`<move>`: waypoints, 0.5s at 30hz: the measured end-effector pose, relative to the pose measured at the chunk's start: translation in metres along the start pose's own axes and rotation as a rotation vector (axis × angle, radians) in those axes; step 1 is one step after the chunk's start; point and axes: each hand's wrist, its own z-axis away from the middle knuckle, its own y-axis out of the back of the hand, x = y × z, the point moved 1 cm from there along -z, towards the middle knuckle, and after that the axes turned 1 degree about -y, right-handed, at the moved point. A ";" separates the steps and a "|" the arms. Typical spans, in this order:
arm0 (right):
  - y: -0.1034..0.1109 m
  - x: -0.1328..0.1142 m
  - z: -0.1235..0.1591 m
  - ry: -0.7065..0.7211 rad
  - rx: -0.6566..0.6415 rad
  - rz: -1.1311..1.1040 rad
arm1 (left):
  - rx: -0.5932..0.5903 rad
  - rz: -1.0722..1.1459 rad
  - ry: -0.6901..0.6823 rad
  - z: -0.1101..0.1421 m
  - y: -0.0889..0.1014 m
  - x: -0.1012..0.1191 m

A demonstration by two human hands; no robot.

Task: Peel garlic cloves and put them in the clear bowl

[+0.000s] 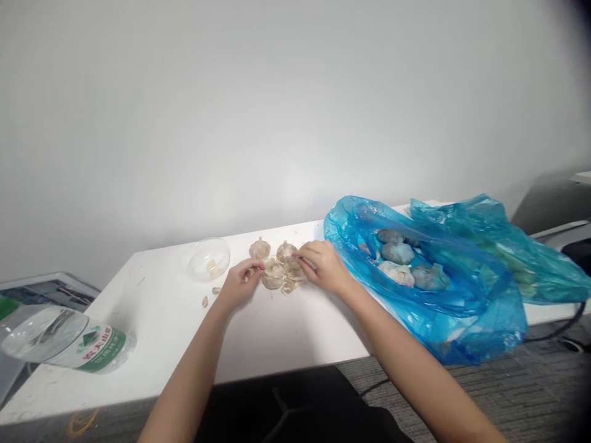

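Several garlic bulbs are grouped on the white table (175,326). A front bulb (273,275) lies between my hands, with another bulb (260,248) behind it on the left and a third bulb (286,250) behind on the right. My left hand (241,283) is closed in a pinch at the front bulb's left side. My right hand (321,264) also pinches, its fingertips at the right side of the group. What either pinch holds is too small to make out. Loose papery garlic skins (290,285) lie beneath the right fingers.
Left of the garlic stands a clear bowl (221,247) with pale pieces inside. Loose garlic cloves (205,301) lie near my left wrist. A large water bottle (108,347) is at far left. At right, an open blue plastic bag (480,332) holds more bulbs, beside a teal bag (540,264).
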 end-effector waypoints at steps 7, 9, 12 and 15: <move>-0.029 -0.021 0.004 0.206 -0.097 0.072 | 0.010 -0.031 -0.101 0.001 -0.003 0.003; -0.033 -0.020 0.004 0.199 -0.118 0.059 | 0.001 -0.026 -0.113 0.002 -0.005 0.005; -0.033 -0.018 0.005 0.206 -0.134 0.001 | -0.010 -0.021 -0.112 0.003 -0.006 0.006; -0.029 -0.017 0.005 0.212 -0.141 -0.030 | -0.009 -0.023 -0.107 0.003 -0.007 0.007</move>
